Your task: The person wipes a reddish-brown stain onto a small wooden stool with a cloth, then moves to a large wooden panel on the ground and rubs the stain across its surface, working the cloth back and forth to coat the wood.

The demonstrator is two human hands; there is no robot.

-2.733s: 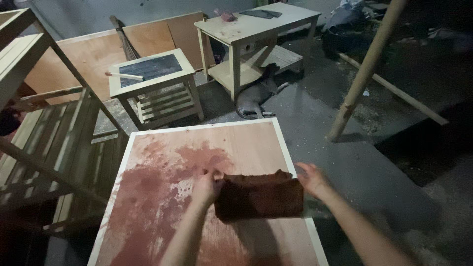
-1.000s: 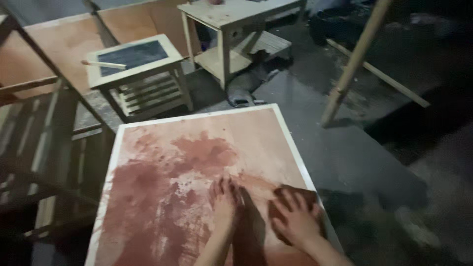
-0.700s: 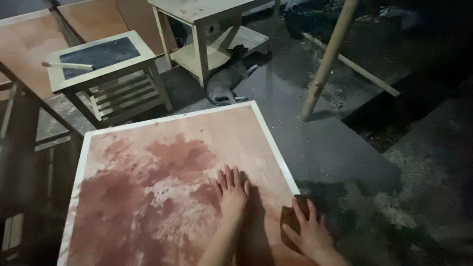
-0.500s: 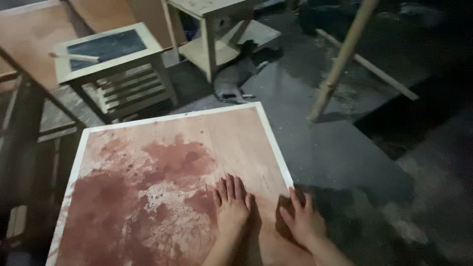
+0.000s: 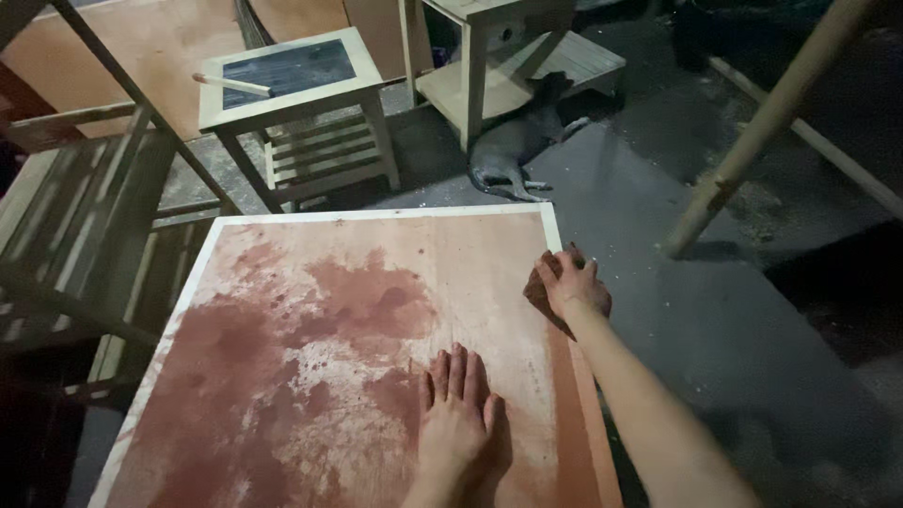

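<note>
Two bare hands work on one wooden panel (image 5: pixel 376 282), blotched with reddish-brown stain. My left hand (image 5: pixel 458 414) lies flat on the board, fingers pressed together, bracing near the lower edge. My right hand (image 5: pixel 572 284) is cupped over one dark stained rag (image 5: pixel 538 293), pressing it against the panel's right edge, near the far corner. I judge the rag could slide off that edge (the hand sits half over it) and drop to the grey floor (image 5: pixel 715 310), picking up grit. My flat left palm could also smear wet stain. Beyond the panel I count two small wooden tables (image 5: pixel 292 94), one pale stick (image 5: pixel 230 85) on the nearer one, and one grey dog (image 5: pixel 513 150) lying down.
</note>
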